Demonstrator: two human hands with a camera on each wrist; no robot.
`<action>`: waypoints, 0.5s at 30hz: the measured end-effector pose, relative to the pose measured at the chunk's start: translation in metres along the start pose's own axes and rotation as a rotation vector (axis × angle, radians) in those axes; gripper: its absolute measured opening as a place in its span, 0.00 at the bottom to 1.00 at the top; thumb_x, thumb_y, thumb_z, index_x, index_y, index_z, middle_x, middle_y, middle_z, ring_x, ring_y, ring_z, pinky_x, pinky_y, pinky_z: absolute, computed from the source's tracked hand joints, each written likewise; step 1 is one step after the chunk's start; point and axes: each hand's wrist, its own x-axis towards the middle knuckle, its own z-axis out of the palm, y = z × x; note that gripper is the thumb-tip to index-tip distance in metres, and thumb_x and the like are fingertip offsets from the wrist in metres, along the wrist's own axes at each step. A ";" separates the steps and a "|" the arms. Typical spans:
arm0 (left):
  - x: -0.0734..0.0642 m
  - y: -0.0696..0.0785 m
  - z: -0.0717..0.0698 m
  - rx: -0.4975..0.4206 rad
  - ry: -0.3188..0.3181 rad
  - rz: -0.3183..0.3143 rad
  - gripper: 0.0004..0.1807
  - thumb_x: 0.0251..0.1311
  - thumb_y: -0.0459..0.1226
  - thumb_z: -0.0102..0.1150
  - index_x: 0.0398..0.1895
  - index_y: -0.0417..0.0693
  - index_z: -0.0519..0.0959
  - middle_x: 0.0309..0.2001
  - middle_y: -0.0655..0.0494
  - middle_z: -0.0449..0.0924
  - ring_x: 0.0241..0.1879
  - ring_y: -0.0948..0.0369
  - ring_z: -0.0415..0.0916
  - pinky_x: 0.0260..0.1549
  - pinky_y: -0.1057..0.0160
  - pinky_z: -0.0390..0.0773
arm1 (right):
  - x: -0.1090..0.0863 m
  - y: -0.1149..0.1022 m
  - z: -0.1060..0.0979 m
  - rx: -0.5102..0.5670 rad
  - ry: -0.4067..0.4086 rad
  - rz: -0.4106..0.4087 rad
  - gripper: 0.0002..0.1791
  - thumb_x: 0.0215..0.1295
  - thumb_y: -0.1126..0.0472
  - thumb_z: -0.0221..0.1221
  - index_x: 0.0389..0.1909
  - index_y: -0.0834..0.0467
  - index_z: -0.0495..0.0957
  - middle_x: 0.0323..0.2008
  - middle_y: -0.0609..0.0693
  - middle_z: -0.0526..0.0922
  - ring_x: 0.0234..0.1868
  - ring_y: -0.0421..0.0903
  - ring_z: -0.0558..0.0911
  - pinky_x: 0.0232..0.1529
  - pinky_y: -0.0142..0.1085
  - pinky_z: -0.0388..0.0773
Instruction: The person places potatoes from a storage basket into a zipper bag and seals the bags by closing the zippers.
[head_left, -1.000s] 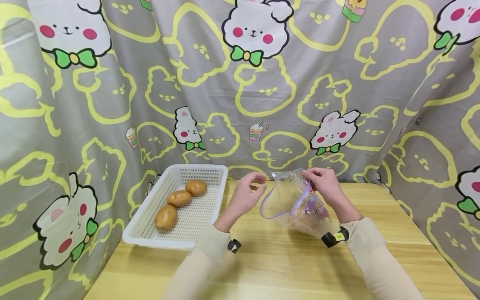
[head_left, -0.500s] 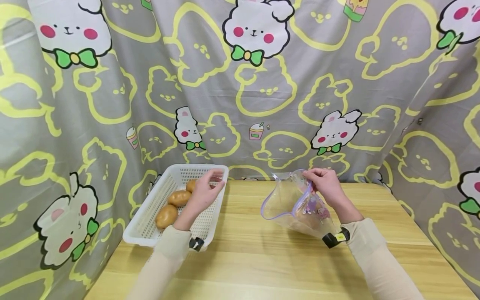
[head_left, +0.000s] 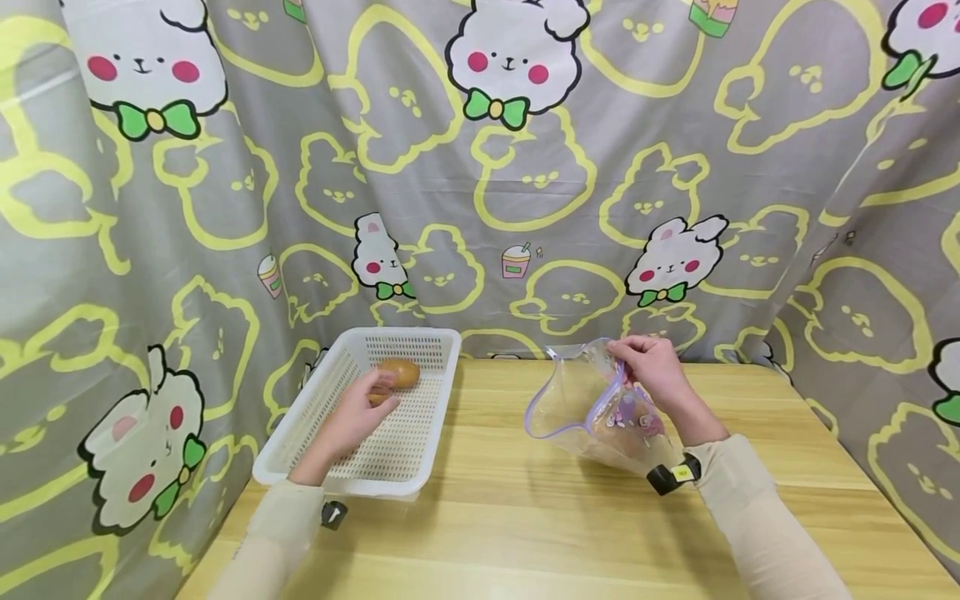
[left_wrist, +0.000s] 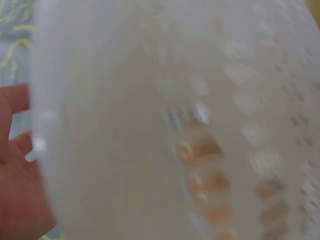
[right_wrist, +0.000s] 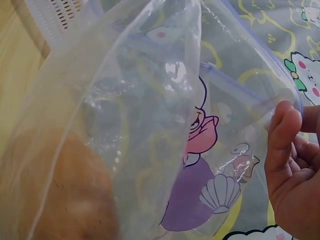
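My left hand (head_left: pixel 351 423) hovers over the white slotted plastic basket (head_left: pixel 442 408), its fingers loosely bent above the potatoes. One potato (head_left: pixel 402 373) shows beyond the fingertips, and a sliver of another appears under them; the hand hides the rest. Blurred in the left wrist view, the basket wall (left_wrist: pixel 110 125) covers much of that hand (left_wrist: pixel 20 200), and potato skin shows through the slots. On the right, my right hand (head_left: pixel 658 367) pinches the purple-edged rim of a clear zip bag (head_left: pixel 626 421), whose mouth gapes leftward. A potato (right_wrist: pixel 67 192) lies inside the printed bag.
Both the basket and the bag are on a wooden table (head_left: pixel 487 500), with a stretch of bare wood between them. A grey cartoon-patterned curtain (head_left: pixel 442 183) hangs behind the table and along both sides.
My left hand has moved left and down, away from the bag's mouth to over the potatoes in the basket. The right hand keeps its pinch on the bag, almost unmoved.
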 end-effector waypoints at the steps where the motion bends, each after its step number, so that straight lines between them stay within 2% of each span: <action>1: -0.001 -0.006 -0.002 0.005 -0.015 0.008 0.18 0.60 0.32 0.60 0.53 0.38 0.72 0.50 0.43 0.74 0.51 0.45 0.72 0.49 0.48 0.73 | 0.000 0.000 0.000 -0.003 0.001 0.001 0.22 0.67 0.54 0.57 0.39 0.74 0.78 0.16 0.46 0.74 0.12 0.37 0.70 0.15 0.31 0.72; 8: -0.007 -0.039 -0.014 0.042 -0.063 0.054 0.19 0.55 0.27 0.62 0.50 0.33 0.74 0.48 0.38 0.75 0.50 0.40 0.72 0.49 0.41 0.70 | 0.001 0.001 0.001 -0.007 -0.006 0.003 0.22 0.68 0.54 0.56 0.40 0.75 0.77 0.16 0.46 0.74 0.12 0.38 0.69 0.15 0.31 0.72; 15: -0.009 -0.063 -0.022 0.192 -0.096 0.052 0.23 0.49 0.28 0.66 0.50 0.32 0.74 0.50 0.36 0.75 0.54 0.39 0.68 0.54 0.40 0.64 | 0.001 0.002 0.002 0.015 -0.005 0.002 0.22 0.68 0.55 0.56 0.39 0.76 0.77 0.15 0.46 0.74 0.12 0.37 0.69 0.14 0.30 0.71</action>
